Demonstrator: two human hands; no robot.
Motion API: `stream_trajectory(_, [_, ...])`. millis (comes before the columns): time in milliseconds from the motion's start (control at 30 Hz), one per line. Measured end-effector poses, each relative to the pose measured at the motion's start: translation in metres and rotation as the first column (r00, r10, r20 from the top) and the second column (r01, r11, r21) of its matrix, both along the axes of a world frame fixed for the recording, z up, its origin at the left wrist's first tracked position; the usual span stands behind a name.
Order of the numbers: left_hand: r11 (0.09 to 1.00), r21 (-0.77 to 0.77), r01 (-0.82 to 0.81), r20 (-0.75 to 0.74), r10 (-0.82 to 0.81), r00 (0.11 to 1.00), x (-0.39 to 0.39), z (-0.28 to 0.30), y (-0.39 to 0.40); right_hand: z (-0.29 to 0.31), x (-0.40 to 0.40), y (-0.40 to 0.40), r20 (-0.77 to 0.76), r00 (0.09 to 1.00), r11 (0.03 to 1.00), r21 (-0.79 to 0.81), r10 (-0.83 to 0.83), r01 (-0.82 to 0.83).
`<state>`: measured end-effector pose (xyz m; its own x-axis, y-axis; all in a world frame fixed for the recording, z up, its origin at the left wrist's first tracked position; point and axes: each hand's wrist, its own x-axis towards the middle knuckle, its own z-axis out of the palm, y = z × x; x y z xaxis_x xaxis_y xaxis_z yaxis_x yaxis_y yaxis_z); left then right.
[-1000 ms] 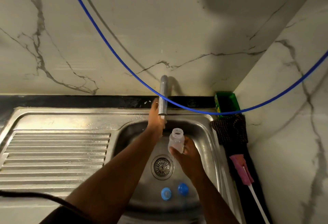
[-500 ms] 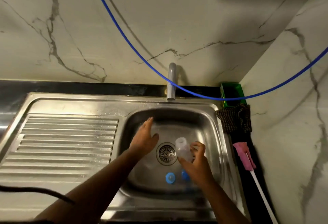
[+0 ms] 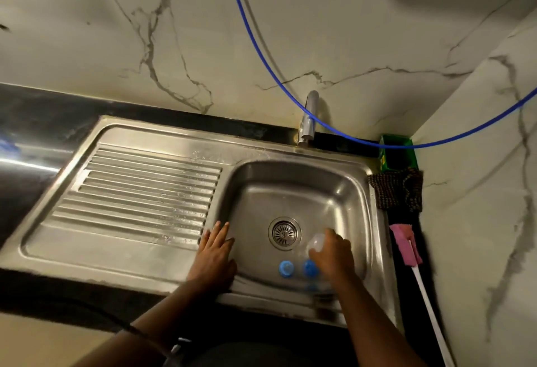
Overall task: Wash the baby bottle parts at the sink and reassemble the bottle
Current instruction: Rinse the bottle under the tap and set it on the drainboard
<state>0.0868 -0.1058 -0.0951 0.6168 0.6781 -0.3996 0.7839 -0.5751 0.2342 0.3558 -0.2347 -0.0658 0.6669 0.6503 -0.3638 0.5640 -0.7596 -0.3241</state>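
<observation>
Washing baby bottle parts, a person leans over a steel sink [image 3: 293,150], its ribbed draining board [image 3: 139,189] at the left. The left hand [image 3: 215,253] lies flat with fingers straight on the basin's left rim. The right hand [image 3: 334,253] curls round the clear bottle [image 3: 316,241] low in the basin, just right of the drain [image 3: 284,233]. Two blue parts [image 3: 286,268] sit loose at the basin's near edge; the tap [image 3: 308,118] shows no water. Reassembly appears yet to begin.
</observation>
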Motion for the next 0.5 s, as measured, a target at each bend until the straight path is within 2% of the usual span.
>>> stream_trajectory(33, [1.000, 0.010, 0.015, 0.001, -0.015, 1.000, -0.001, 0.001, -0.001, 0.005, 0.004, 0.000, -0.002, 0.999, 0.999, 0.018, -0.033, 0.033])
stream_trajectory(100, [0.998, 0.057, 0.029, 0.013, -0.029, 0.999, -0.004, 0.002, -0.003, 0.029, 0.013, -0.003, 0.056, 0.992, 0.956, 0.277, -0.116, 0.096])
stream_trajectory(167, [0.996, 0.089, 0.021, 0.015, -0.023, 1.000, -0.006, 0.000, -0.005, 0.057, 0.018, -0.007, 0.126, 0.972, 0.812, 0.576, -0.198, 0.091])
stream_trajectory(233, [0.994, 0.105, 0.016, 0.013, -0.018, 1.000, -0.003, -0.001, -0.006, 0.073, 0.012, -0.008, 0.091, 0.954, 0.626, 0.771, -0.286, 0.114])
stream_trajectory(267, [0.995, 0.098, 0.010, 0.012, -0.012, 1.000, -0.002, -0.001, -0.006, 0.072, 0.005, -0.006, 0.086, 0.956, 0.604, 0.790, -0.280, 0.106])
stream_trajectory(300, [0.996, 0.088, 0.003, 0.014, -0.004, 1.000, -0.002, -0.001, -0.005, 0.061, 0.000, -0.003, 0.067, 0.968, 0.645, 0.756, -0.241, 0.108])
stream_trajectory(333, [0.997, 0.082, -0.003, 0.016, 0.001, 1.000, -0.002, -0.001, -0.004, 0.049, -0.005, 0.001, 0.034, 0.985, 0.756, 0.645, -0.172, 0.110])
stream_trajectory(367, [0.996, 0.093, -0.004, 0.027, 0.001, 1.000, -0.003, -0.002, -0.006, 0.037, -0.009, 0.001, -0.003, 0.996, 0.886, 0.457, -0.085, 0.078])
stream_trajectory(400, [0.995, 0.102, -0.003, 0.040, -0.001, 0.999, -0.003, -0.001, -0.006, 0.028, -0.010, 0.001, -0.058, 0.998, 0.960, 0.279, -0.020, 0.035])
stream_trajectory(433, [0.994, 0.105, 0.003, 0.052, -0.009, 0.999, -0.003, 0.000, -0.005, 0.024, -0.012, 0.000, -0.106, 0.994, 0.977, 0.212, -0.004, 0.027])
stream_trajectory(467, [0.995, 0.099, 0.009, 0.061, -0.015, 0.998, -0.003, 0.002, -0.005, 0.024, -0.013, -0.001, -0.110, 0.994, 0.964, 0.262, -0.016, 0.044])
stream_trajectory(500, [0.995, 0.095, 0.008, 0.073, -0.015, 0.997, -0.003, 0.004, -0.004, 0.027, -0.015, -0.002, -0.082, 0.996, 0.917, 0.393, -0.042, 0.071])
